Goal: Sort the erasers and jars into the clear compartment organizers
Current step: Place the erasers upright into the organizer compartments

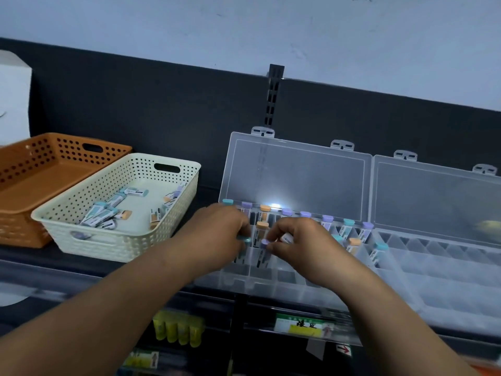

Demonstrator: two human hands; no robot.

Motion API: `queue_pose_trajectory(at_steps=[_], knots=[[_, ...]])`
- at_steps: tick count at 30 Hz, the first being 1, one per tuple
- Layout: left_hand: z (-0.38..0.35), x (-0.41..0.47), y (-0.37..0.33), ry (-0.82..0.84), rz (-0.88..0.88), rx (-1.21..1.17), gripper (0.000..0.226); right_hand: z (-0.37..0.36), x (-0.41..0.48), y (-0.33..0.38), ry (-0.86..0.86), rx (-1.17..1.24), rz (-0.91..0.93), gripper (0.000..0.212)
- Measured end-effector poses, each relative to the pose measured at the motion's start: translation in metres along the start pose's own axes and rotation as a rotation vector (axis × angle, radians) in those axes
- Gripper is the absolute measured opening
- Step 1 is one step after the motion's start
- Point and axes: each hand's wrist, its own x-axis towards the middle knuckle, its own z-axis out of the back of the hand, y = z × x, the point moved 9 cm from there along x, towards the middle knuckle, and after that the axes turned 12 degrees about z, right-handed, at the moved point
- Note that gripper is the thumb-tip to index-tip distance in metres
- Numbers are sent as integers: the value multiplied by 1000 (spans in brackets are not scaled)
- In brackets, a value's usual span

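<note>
currently, at frame centre, the right hand pinches a purple-tipped eraser standing upright, long axis down into a clear organizer compartment; the left hand, just beside, pinches a teal-tipped eraser.

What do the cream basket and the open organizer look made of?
Cream basket: likely moulded plastic, matte, judging by its regular holes and rolled rim. Open organizer: clear, glossy plastic by the look; the dark wall shows through its lid.
</note>
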Motion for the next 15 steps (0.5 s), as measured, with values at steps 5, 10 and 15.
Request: queue_pose_trajectory(at_steps=[5, 10, 15], knots=[[-11, 3, 4, -29, -4, 49, 18, -10, 1, -4, 18, 9, -9, 10], [-16, 5, 9, -31, 13, 43, 19, -12, 4, -4, 26, -40, -30, 11], [-17, 4, 8, -29, 16, 64, 23, -12, 4, 1, 63, -98, -38, 9]])
